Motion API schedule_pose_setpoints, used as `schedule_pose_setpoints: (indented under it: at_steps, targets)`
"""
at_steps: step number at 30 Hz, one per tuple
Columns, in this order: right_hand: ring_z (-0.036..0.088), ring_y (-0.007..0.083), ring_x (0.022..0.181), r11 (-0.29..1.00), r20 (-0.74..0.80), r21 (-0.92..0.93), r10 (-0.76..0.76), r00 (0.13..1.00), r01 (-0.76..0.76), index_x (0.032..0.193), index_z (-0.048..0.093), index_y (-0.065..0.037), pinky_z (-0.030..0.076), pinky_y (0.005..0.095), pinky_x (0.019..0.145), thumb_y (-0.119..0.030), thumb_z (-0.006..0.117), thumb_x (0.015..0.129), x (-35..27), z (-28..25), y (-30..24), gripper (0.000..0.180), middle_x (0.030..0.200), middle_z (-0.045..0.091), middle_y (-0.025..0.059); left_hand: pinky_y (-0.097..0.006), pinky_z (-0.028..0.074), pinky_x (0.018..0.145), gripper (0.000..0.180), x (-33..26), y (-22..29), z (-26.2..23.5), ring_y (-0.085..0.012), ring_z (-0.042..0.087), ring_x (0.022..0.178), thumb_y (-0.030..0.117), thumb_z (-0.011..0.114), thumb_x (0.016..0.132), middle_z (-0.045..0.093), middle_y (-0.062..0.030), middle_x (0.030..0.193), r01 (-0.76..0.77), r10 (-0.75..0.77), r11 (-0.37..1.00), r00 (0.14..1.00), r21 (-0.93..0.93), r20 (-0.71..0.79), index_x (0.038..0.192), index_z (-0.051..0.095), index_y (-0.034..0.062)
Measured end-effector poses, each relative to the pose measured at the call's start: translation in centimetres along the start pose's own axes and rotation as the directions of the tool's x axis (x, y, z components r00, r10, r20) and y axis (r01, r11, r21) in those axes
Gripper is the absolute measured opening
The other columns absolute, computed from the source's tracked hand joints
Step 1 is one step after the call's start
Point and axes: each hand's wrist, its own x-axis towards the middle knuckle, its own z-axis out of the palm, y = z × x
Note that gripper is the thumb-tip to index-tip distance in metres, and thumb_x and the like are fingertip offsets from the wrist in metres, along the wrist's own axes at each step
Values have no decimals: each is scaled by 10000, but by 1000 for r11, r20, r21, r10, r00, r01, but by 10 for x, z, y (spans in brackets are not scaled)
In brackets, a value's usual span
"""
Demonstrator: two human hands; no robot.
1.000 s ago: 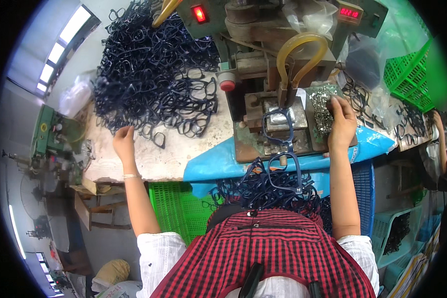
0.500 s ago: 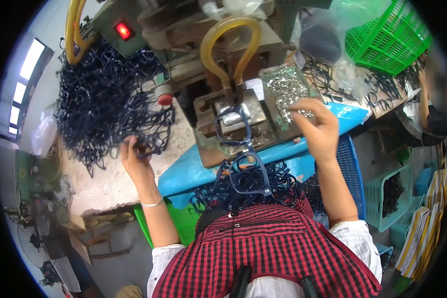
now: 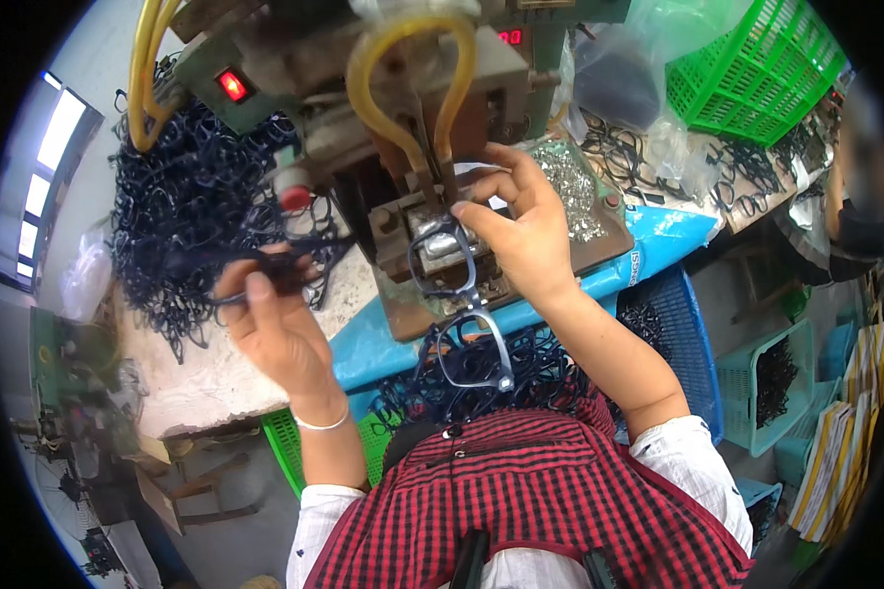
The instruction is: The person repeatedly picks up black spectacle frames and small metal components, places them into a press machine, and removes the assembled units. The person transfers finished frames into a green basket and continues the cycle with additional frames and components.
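A dark blue eyeglass frame (image 3: 506,361) rests on the press fixture (image 3: 395,263), its upper rim under two metal pins (image 3: 440,194) and its lower rim hanging toward me. My right hand (image 3: 525,236) is at the pins, thumb and fingertips curled close to them; whatever small thing it pinches is hidden. To the left, my left hand (image 3: 275,319) is closed around another dark eyeglass frame (image 3: 287,275), smeared by motion. Behind that hand lies a big heap of dark eyeglass frames (image 3: 187,206). Small silvery metal parts (image 3: 572,187) cover a plate right of the fixture.
More frames (image 3: 550,378) are piled at my lap below the blue plastic sheet (image 3: 383,348). A red button (image 3: 295,198) and yellow hoses (image 3: 363,74) belong to the machine. A green basket (image 3: 756,79) stands at the back right, and a blue crate (image 3: 688,334) beside my right arm.
My right hand has moved left from the metal parts to the press pins. My left hand has lifted an eyeglass frame from the heap's near edge. The frame on the fixture stays in place.
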Motion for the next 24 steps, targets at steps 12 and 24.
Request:
schedule_pose_setpoints:
  at_steps: [12, 24]
  targets:
    - [574, 247, 1287, 918, 237, -341, -125, 964, 203, 1299, 636, -16, 414, 368, 1104, -69, 713, 854, -12, -38, -32, 454, 1279, 664, 151, -455, 545, 913, 83, -12, 8, 28, -255, 712, 962, 73, 678, 944, 744, -164, 1103, -467, 158, 783, 787, 410, 596, 1026, 691, 77]
    - [518, 360, 1329, 265, 330, -868, -322, 887, 419, 937, 707, -92, 521, 470, 964, -145, 743, 808, 11, -100, 69, 145, 1345, 604, 153, -518, 511, 1005, 302, -18, -9, 38, -264, 699, 970, 119, 790, 703, 745, -43, 1156, -661, 75, 675, 503, 327, 861, 1005, 783, 127]
